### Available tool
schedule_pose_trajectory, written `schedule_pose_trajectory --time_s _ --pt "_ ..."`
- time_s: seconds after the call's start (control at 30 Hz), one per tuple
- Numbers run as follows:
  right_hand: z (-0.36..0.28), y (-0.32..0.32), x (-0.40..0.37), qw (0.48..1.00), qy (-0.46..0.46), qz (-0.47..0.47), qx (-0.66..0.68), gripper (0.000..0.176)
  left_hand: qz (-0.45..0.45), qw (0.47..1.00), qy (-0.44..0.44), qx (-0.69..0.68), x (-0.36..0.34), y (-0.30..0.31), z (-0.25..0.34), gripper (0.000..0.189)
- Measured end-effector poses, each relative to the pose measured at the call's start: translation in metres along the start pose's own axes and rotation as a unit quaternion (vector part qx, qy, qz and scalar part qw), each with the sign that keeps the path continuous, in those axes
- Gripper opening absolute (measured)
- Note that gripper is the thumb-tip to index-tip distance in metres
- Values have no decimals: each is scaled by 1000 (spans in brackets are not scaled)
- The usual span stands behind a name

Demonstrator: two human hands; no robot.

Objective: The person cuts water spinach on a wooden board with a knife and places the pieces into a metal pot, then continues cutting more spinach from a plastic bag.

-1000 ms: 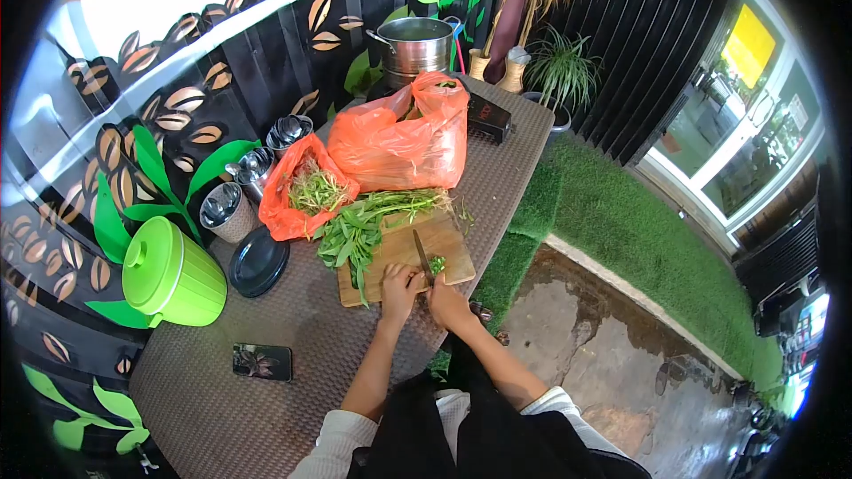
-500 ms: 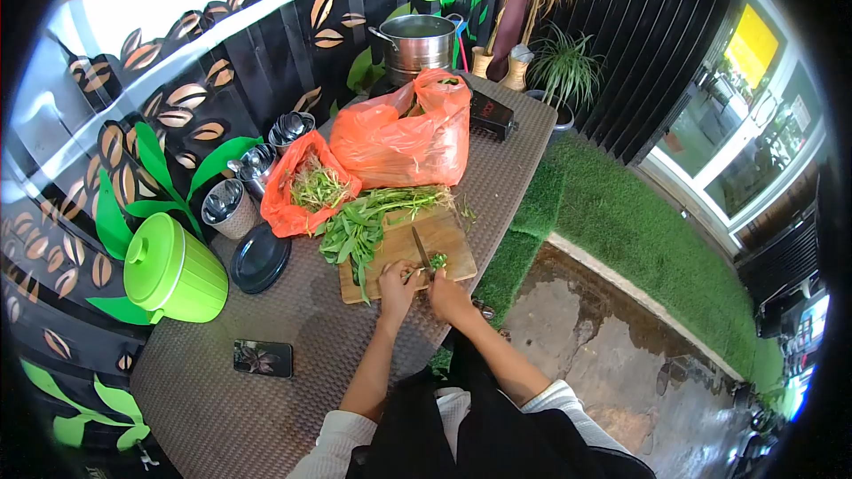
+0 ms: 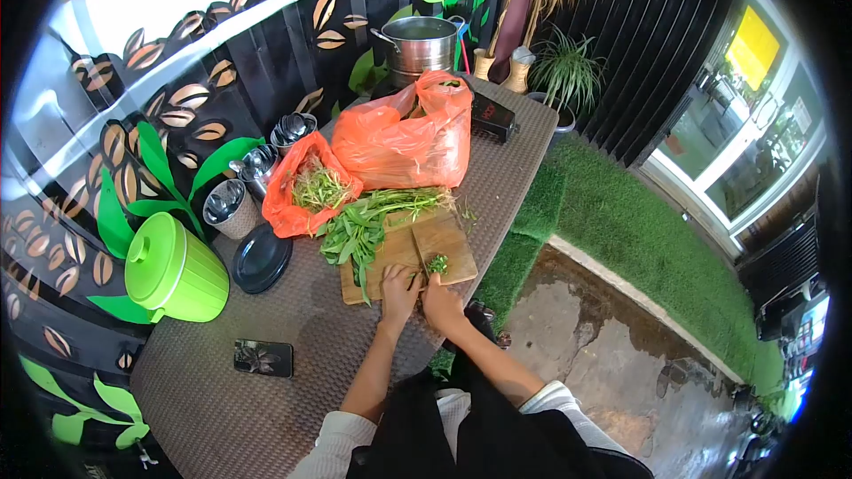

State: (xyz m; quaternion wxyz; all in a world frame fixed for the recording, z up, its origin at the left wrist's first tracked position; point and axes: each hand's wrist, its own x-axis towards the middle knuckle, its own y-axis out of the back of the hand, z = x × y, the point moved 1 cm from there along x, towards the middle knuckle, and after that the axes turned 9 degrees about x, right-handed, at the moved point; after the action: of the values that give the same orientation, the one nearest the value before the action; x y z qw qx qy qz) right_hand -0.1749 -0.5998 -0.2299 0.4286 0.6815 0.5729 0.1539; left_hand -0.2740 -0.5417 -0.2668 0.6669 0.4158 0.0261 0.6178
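On the wooden cutting board (image 3: 376,268), my right hand (image 3: 441,303) is closed round the handle of a knife (image 3: 417,247), whose blade points away from me. My left hand (image 3: 398,293) lies just left of the blade, its fingers bent over greens that are mostly hidden. Chopped green pieces (image 3: 437,263) sit to the right of the blade. A bunch of leafy stems (image 3: 357,235) lies across the board's far left part. Behind it stand a small orange bag of trimmed stems (image 3: 318,186) and a large, full orange bag (image 3: 404,137).
A steel pot (image 3: 421,43) stands at the far end beside a black box (image 3: 493,117). Leftward are cutlery cups (image 3: 230,208), dark plates (image 3: 262,259), a green lidded bucket (image 3: 175,268) and a phone (image 3: 263,358). The table's right edge is close to the board.
My right hand and the knife have shifted slightly left and toward me. My left hand's fingers have moved slightly, still beside the blade.
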Motion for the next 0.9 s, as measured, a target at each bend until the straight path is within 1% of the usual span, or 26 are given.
schedule_pose_trajectory --time_s 0.07,0.1,0.17,0.2,0.27,0.3,0.37,0.43,0.47,0.5,0.53,0.57,0.63,0.7,0.83,0.9 --pt "0 -2 5 999 23 37 23 30 1 1000 -5 4 0 3 2 10" --pt "2 0 10 999 23 36 24 30 -3 1000 -8 4 0 3 3 11" --pt "7 9 23 999 28 -23 26 30 -7 1000 -14 3 0 5 5 12" --pt "6 9 19 999 29 -23 26 30 -12 1000 -4 -9 0 5 6 12" --pt "1 1 1 1000 22 17 -1 29 -15 1000 6 -20 0 6 1 13" --pt "-2 -8 -1 999 5 33 6 30 -7 1000 -8 -10 0 5 -1 13" --pt "-4 -14 6 999 -7 32 13 31 0 1000 -22 0 0 2 -4 14" --pt "-2 -12 12 999 -21 27 21 32 -47 996 70 -37 -2 2 -6 18" --pt "1 -6 19 1000 3 12 15 32 -49 996 70 -36 -2 2 -6 18" --pt "-1 2 21 1000 28 -2 9 33 -51 991 102 -66 -1 1 -7 22" --pt "-3 5 16 1000 28 -1 10 33 -53 985 134 -97 0 1 -8 26" --pt "-4 7 10 999 31 -2 12 34 -53 985 134 -96 0 1 -8 26" --pt "-4 1 3 999 34 -2 13 34 -36 991 76 -100 0 0 -9 29" --pt "-5 -12 -2 1000 -9 4 9 35 -36 993 74 -85 0 1 -7 29" --pt "-4 -4 11 1000 0 20 0 29 -51 995 63 -59 -3 5 -7 29" --pt "-3 6 18 999 21 -24 1 29 -46 996 55 -45 -5 4 -5 28"
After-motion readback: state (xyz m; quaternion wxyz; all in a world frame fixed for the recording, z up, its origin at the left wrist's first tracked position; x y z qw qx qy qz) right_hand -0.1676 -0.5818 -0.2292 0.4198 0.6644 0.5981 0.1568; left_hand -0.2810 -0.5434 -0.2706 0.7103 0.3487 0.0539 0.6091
